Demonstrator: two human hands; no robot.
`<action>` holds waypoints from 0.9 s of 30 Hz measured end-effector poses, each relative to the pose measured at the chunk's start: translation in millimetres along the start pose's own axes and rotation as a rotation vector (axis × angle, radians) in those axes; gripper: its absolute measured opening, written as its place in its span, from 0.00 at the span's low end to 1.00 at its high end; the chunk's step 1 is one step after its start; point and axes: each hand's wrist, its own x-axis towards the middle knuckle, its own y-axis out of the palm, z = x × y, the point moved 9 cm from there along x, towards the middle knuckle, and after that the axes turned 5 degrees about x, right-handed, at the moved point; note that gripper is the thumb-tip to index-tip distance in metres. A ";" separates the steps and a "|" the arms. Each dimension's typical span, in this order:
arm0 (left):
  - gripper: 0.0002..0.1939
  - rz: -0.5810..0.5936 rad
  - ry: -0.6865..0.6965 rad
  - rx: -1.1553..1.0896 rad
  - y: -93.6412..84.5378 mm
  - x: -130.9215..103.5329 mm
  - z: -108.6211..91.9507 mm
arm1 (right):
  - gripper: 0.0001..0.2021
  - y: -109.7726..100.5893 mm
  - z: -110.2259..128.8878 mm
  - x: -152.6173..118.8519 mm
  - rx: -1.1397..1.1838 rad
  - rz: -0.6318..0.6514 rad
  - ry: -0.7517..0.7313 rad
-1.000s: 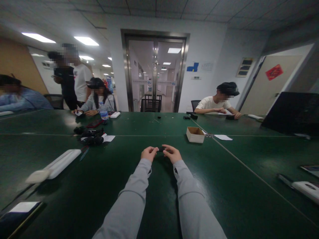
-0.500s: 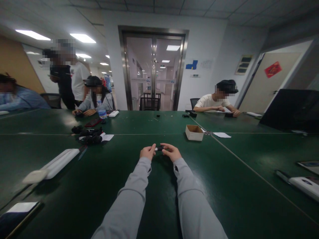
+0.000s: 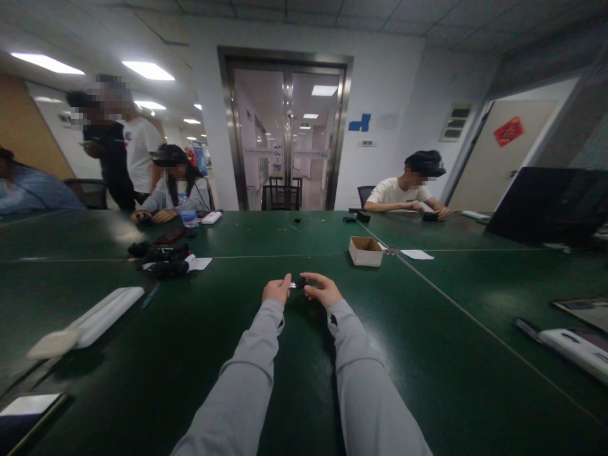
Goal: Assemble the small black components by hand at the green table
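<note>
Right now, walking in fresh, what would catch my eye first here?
Probably the left hand and right hand, out over the middle of the green table, pinching a small dark object with a shiny part between them. Straight ahead, beyond the table, stand tall metal-framed glass doors. Off to the right, a bright red square hangs on a pale door.

The left sleeve and right sleeve were pale grey, long and loosely cut, creased midway; the right cuff showed a dark opening on its inner side.
</note>
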 end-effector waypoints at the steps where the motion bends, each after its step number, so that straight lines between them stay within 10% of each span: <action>1: 0.26 -0.002 0.000 0.007 0.2 0.1 0.1 | 0.21 -0.8 -2.3 0.5 0.013 -0.007 0.004; 27: 0.18 0.032 0.115 -0.628 9.0 0.8 -5.0 | 0.22 -8.9 -8.6 3.6 0.096 -0.114 0.023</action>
